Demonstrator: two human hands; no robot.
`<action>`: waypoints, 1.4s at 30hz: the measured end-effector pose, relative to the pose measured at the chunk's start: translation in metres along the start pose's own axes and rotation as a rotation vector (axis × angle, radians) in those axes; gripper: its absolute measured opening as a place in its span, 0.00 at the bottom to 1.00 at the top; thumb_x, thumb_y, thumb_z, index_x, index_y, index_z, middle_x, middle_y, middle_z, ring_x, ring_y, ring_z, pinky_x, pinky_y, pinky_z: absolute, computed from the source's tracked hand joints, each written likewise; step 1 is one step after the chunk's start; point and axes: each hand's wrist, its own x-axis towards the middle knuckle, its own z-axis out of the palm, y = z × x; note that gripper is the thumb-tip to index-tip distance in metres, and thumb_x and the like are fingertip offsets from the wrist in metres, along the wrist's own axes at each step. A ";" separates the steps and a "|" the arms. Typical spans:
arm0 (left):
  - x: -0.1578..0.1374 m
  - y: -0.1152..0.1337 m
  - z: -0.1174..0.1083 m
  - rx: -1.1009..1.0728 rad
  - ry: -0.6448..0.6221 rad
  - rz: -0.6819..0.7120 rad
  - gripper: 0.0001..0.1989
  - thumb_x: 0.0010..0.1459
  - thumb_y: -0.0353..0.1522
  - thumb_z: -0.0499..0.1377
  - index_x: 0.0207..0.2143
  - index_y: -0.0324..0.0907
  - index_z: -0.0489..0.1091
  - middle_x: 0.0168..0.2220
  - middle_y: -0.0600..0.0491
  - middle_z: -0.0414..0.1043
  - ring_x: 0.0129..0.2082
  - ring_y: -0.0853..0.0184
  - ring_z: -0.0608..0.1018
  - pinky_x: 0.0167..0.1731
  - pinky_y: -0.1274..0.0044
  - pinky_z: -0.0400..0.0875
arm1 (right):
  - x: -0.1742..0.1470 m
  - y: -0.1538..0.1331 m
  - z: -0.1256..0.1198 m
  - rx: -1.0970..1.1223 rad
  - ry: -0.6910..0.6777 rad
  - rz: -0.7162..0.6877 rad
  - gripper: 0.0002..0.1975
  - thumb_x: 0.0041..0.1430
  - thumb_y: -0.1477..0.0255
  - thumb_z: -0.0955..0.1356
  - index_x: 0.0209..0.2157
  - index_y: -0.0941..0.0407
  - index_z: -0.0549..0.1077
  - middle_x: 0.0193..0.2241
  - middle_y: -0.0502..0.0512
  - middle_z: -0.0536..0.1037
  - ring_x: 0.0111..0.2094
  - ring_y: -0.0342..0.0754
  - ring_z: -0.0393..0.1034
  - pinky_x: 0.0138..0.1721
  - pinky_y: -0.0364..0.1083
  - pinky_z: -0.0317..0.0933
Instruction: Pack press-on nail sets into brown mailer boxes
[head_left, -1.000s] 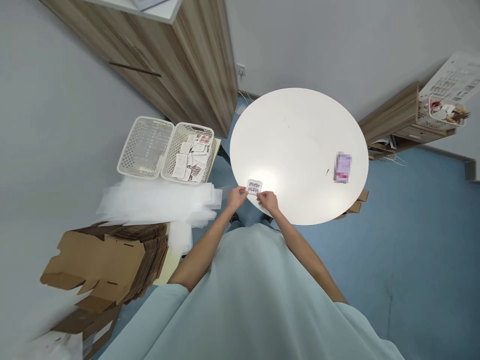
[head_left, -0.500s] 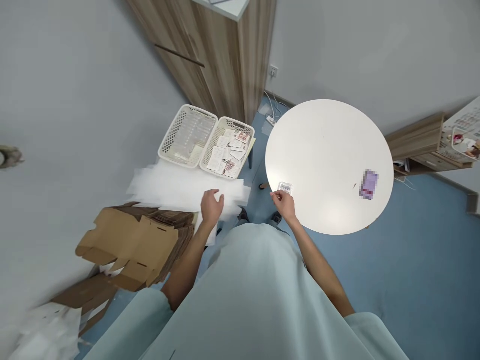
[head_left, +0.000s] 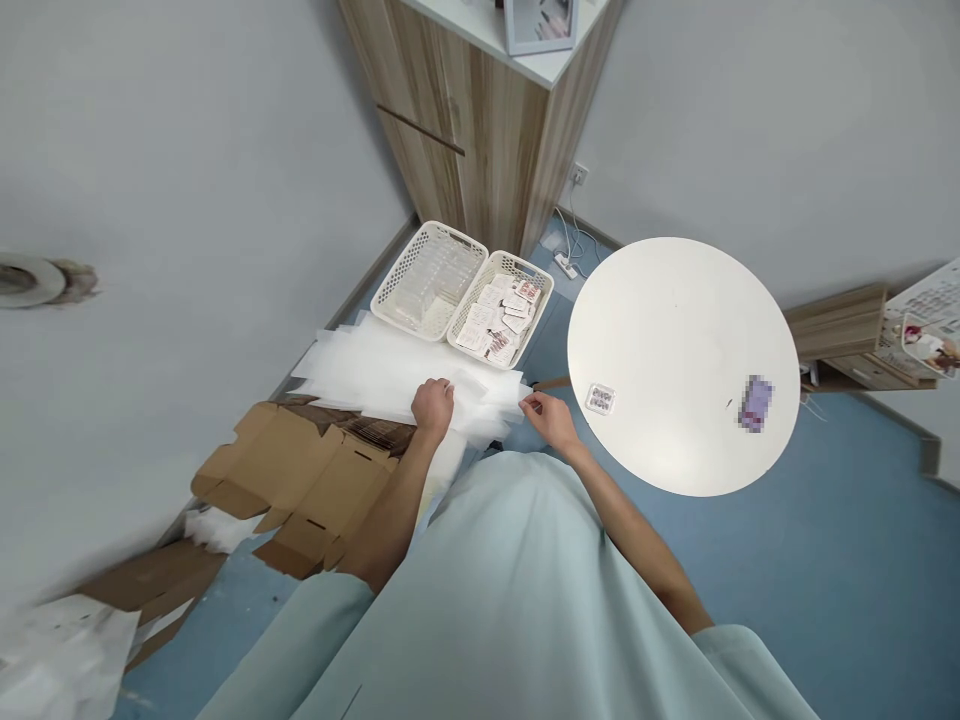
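Note:
A stack of thin white foam sheets (head_left: 367, 365) lies spread out in front of me, some of them askew. Over its near edge my left hand (head_left: 433, 408) is closed, fingers curled on a foam sheet; the fingertips are partly hidden. At the right end of the stack my right hand (head_left: 547, 418) pinches a sheet's edge between thumb and fingers. Near the left rim of the round white table (head_left: 682, 340) sits a small clear case (head_left: 600, 399) with dark pieces inside, apart from my right hand.
Two white baskets stand behind the sheets: one basket (head_left: 381, 300) with clear plastic cases, the other (head_left: 546, 300) with printed cards. Flattened cardboard boxes (head_left: 300, 470) are piled at the left. A blurred purple item (head_left: 756, 403) lies on the table. A wooden cabinet (head_left: 487, 130) stands behind.
My right hand has left the clear case on the table and moved left to the foam sheets. My left hand has lowered onto the stack and its fingers have closed. The view has shifted.

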 end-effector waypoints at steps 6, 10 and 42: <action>-0.035 0.023 -0.038 -0.153 0.114 0.080 0.17 0.72 0.36 0.52 0.52 0.43 0.78 0.49 0.42 0.78 0.49 0.52 0.79 0.52 0.66 0.71 | 0.014 -0.034 -0.001 0.033 0.028 -0.120 0.13 0.67 0.60 0.71 0.45 0.53 0.80 0.46 0.58 0.83 0.45 0.54 0.77 0.48 0.49 0.68; -0.072 0.049 -0.055 -0.246 0.091 0.247 0.16 0.72 0.37 0.54 0.52 0.48 0.79 0.51 0.46 0.78 0.51 0.55 0.80 0.55 0.69 0.71 | 0.028 -0.065 -0.007 0.055 0.049 -0.193 0.21 0.63 0.52 0.73 0.49 0.53 0.79 0.50 0.60 0.81 0.51 0.55 0.75 0.52 0.49 0.67; -0.115 0.334 0.180 -0.650 -0.604 -0.039 0.29 0.53 0.35 0.73 0.57 0.37 0.74 0.52 0.38 0.81 0.46 0.57 0.84 0.45 0.69 0.78 | -0.096 0.205 -0.166 0.522 0.548 0.198 0.15 0.62 0.54 0.67 0.36 0.51 0.68 0.36 0.54 0.80 0.41 0.53 0.75 0.41 0.48 0.69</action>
